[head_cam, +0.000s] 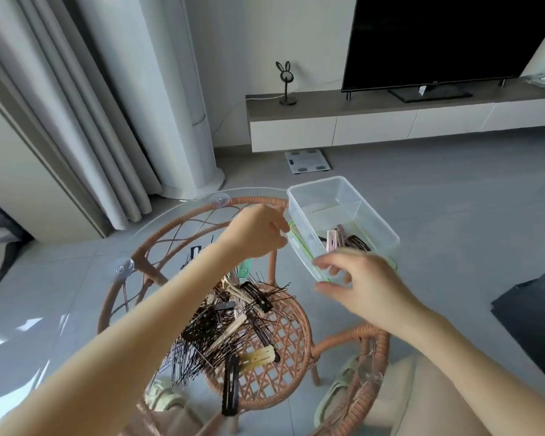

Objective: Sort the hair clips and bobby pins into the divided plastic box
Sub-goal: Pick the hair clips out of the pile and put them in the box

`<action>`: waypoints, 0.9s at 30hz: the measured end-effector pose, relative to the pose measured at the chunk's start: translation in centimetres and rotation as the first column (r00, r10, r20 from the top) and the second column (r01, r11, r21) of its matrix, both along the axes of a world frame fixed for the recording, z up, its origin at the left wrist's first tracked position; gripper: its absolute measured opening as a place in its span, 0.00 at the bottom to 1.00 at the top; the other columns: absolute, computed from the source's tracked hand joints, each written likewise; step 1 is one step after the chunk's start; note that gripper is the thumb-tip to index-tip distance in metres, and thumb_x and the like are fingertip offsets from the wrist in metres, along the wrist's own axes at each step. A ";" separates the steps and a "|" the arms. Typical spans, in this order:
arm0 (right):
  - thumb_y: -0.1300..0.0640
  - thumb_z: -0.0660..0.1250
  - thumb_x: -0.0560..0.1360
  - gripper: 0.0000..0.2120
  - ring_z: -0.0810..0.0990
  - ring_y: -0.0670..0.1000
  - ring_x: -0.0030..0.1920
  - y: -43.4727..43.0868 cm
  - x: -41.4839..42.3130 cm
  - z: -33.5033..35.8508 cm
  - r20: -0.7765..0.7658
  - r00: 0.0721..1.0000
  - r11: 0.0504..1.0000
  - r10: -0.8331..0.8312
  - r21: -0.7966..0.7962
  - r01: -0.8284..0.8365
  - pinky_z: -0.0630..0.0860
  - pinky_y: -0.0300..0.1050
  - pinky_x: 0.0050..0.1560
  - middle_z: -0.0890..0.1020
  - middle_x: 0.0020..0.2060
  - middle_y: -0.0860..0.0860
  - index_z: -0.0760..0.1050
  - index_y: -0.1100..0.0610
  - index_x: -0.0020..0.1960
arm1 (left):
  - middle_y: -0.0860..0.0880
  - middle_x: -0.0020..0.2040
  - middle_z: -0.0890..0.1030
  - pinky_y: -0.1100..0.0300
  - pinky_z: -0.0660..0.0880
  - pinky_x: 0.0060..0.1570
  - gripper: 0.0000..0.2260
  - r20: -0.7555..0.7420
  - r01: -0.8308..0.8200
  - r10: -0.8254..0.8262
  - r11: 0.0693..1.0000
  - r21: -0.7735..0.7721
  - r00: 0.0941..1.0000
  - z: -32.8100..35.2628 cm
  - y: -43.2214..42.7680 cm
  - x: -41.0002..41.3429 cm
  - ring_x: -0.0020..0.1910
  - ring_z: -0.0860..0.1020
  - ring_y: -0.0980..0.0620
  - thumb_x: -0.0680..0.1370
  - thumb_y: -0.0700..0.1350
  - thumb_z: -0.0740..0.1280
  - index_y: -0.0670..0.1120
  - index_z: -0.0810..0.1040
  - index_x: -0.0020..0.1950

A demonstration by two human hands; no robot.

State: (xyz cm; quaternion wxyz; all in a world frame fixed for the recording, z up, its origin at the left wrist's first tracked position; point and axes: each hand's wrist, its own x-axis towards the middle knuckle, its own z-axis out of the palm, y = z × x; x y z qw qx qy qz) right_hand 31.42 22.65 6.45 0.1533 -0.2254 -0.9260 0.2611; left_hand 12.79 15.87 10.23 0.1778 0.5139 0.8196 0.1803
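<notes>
A clear divided plastic box (372,215) with a green seal sits at the far right of a round glass tabletop. Its near compartment holds several pink and black hair clips (343,240); the far compartment looks empty. My left hand (258,231) grips the box's left rim. My right hand (365,284) is at the box's near corner, fingers curled toward it; whether it grips the box is unclear. A heap of black bobby pins (202,335) mixed with black, beige and cream hair clips (258,357) lies mid-table. One black snap clip (230,385) lies nearest me.
The glass top (85,309) rests on a rattan frame (255,201) with suction cups and a woven lower shelf. Slippered feet show beneath. Beyond are a grey floor, curtains, a scale, and a low TV cabinet. A dark mat lies at the right.
</notes>
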 end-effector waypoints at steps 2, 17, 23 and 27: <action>0.45 0.70 0.69 0.28 0.71 0.42 0.58 -3.6 -0.2 -1.3 0.211 0.956 0.979 0.205 -0.025 -0.205 0.69 0.42 0.62 0.74 0.61 0.44 0.69 0.47 0.67 | 0.49 0.54 0.83 0.60 0.76 0.55 0.11 -0.052 -0.009 0.003 0.994 -0.112 0.999 -0.8 -3.6 -0.4 0.48 0.80 0.52 0.75 0.44 0.68 0.47 0.80 0.57; 0.49 0.65 0.74 0.17 0.76 0.54 0.56 -12.2 -4.8 -6.6 0.343 0.896 0.958 -0.282 0.059 0.279 0.73 0.45 0.51 0.79 0.52 0.53 0.71 0.59 0.56 | 0.47 0.53 0.77 0.59 0.74 0.49 0.12 -0.183 -0.102 0.082 0.990 -0.101 0.980 -9.4 -10.8 2.3 0.50 0.77 0.48 0.76 0.50 0.66 0.44 0.75 0.54; 0.52 0.65 0.75 0.13 0.78 0.53 0.54 -11.4 -5.2 -6.3 0.355 0.899 0.962 -0.257 -0.001 0.275 0.74 0.43 0.50 0.81 0.52 0.52 0.74 0.58 0.55 | 0.45 0.56 0.77 0.57 0.74 0.54 0.14 -0.185 -0.038 -0.008 0.970 -0.240 0.983 -9.3 -10.1 1.1 0.54 0.77 0.47 0.76 0.48 0.67 0.41 0.76 0.56; 0.53 0.64 0.76 0.12 0.77 0.53 0.52 -11.5 -4.9 -6.4 0.340 0.913 0.974 -0.225 0.055 0.219 0.68 0.40 0.43 0.81 0.50 0.53 0.74 0.61 0.53 | 0.46 0.54 0.79 0.56 0.76 0.52 0.12 -0.136 0.011 -0.041 0.977 -0.212 0.990 -8.7 -10.5 0.4 0.51 0.78 0.47 0.76 0.46 0.67 0.41 0.77 0.55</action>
